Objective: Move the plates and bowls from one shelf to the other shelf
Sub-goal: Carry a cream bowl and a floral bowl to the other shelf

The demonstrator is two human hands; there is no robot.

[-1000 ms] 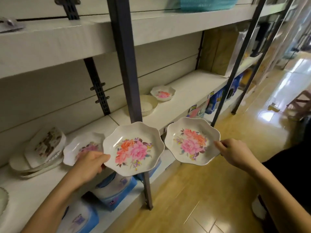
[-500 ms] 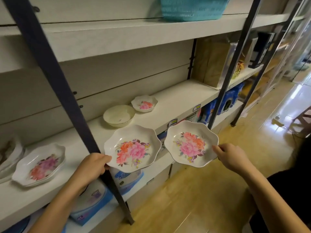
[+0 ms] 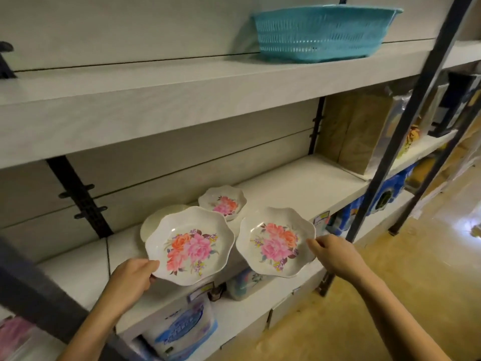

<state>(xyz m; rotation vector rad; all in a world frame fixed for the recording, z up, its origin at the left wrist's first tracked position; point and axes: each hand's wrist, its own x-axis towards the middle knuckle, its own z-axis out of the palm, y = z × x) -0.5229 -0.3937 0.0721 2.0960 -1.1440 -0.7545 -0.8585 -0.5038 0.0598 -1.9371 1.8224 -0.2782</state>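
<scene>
- On my feed, the left hand (image 3: 130,278) pinches a flowered plate (image 3: 190,244) by its rim at the shelf (image 3: 299,186).
- The right hand (image 3: 335,256) grips a second plate (image 3: 276,241) (same flowers) alongside.

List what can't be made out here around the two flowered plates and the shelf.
- Head view: plain cream round bowl, mostly hidden behind the white scalloped flowered plate in the left hand.
- Fingers of the right hand under the second white scalloped flowered plate: covered by it.
- Inside of the turquoise plastic basket: hidden by its wall.
- Print on the blue-and-white packs below: blurred.
</scene>
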